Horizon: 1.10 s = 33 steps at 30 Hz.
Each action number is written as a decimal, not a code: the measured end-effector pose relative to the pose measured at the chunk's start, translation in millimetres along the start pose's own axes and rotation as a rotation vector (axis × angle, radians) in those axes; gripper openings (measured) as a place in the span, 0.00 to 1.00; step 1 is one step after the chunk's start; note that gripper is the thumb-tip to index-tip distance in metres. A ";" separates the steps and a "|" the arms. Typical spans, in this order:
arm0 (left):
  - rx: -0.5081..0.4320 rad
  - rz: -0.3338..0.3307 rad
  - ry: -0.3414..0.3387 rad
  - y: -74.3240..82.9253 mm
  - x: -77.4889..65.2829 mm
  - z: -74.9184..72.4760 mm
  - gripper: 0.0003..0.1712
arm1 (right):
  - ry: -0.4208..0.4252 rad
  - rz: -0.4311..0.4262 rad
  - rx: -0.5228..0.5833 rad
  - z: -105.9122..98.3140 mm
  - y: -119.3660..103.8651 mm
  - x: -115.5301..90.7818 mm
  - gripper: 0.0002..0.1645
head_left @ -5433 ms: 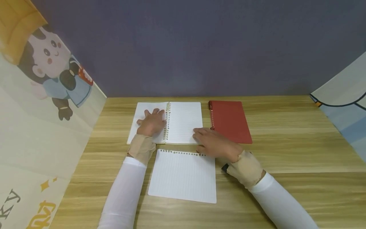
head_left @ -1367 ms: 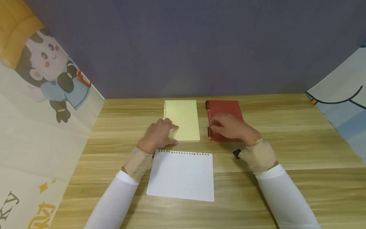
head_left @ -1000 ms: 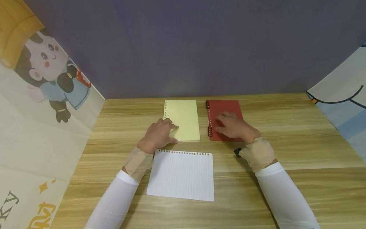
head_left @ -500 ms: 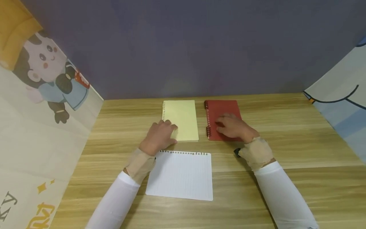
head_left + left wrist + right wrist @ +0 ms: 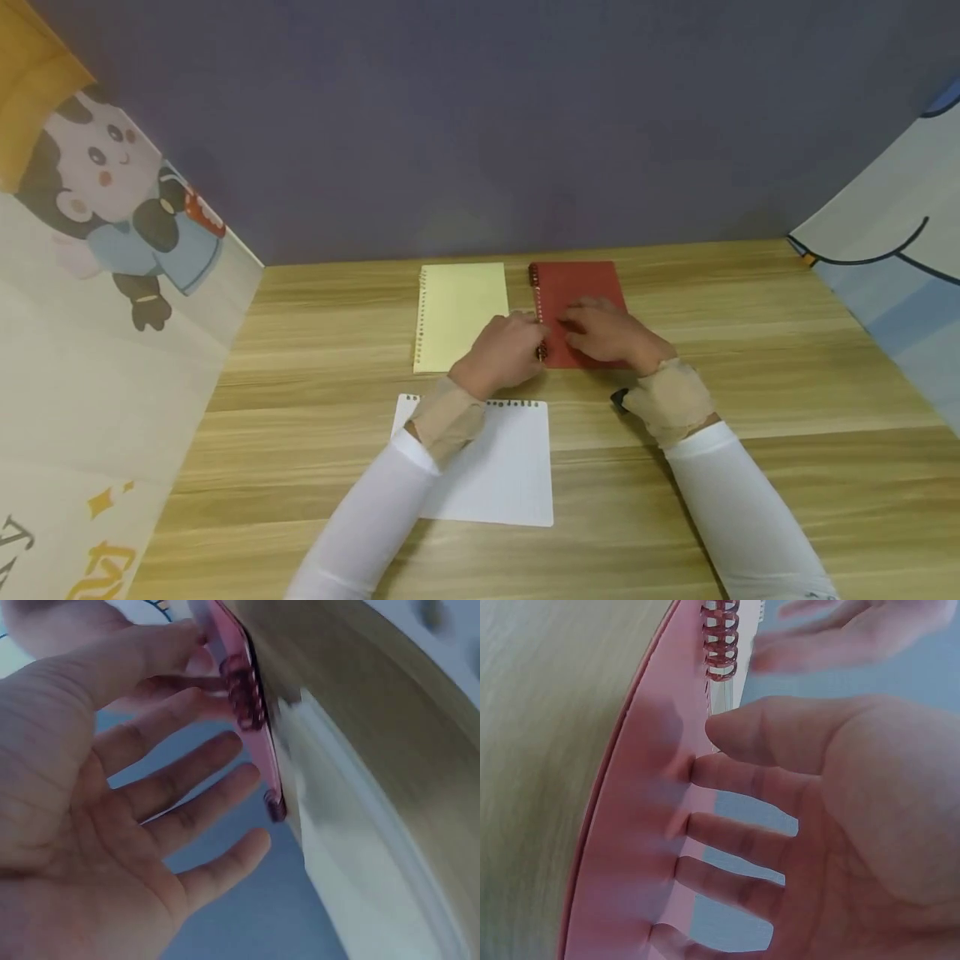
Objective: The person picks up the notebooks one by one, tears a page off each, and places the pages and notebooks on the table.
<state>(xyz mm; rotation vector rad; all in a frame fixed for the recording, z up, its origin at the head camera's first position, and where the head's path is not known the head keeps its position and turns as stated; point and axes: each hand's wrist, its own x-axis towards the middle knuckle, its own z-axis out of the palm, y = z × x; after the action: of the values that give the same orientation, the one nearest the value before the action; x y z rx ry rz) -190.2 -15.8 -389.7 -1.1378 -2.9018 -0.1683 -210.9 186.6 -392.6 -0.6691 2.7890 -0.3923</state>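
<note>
A red coil-bound notebook (image 5: 581, 279) lies closed at the back of the table. My right hand (image 5: 609, 335) is over it, fingers spread and lightly bent. In the right wrist view the fingertips (image 5: 697, 771) touch the red cover (image 5: 619, 855). The left hand (image 5: 502, 354) reaches across to the notebook's left edge, fingers loosely extended. Its fingertips (image 5: 244, 774) are beside the red coil binding (image 5: 244, 694) in the left wrist view, holding nothing. Left of the red notebook lies a yellow coil-bound notebook (image 5: 459, 304), closed; the left hand overlaps its lower right corner.
A loose lined sheet (image 5: 510, 471) with punched holes along its top edge lies in front of the notebooks, partly under the left forearm in view. A dark padded wall (image 5: 480, 133) stands behind the wooden table (image 5: 750, 350); printed panels flank both sides.
The notebook that lay open on the left is now closed, yellow cover up. My left hand has left it and moved right to the red notebook's coil edge. The right hand moved onto the red cover.
</note>
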 end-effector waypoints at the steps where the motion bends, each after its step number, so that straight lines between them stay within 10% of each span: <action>1: 0.002 -0.003 -0.010 2.3 3.8 2.1 0.18 | 0.000 0.000 -0.008 0.1 0.1 0.5 0.27; 9: 0.009 -0.037 -0.066 7.9 15.4 9.1 0.28 | 0.005 -0.005 -0.029 0.7 -2.3 4.9 0.28; 33: -0.015 0.066 -0.027 6.0 16.9 13.4 0.08 | -0.015 -0.061 0.034 -4.0 5.3 2.3 0.26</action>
<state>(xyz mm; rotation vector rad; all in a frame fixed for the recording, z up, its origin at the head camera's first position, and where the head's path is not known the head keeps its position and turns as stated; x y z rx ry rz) -198.3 1.4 -401.4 -1.2460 -2.8864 -0.1756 -216.2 190.8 -390.9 -0.7476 2.7462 -0.4440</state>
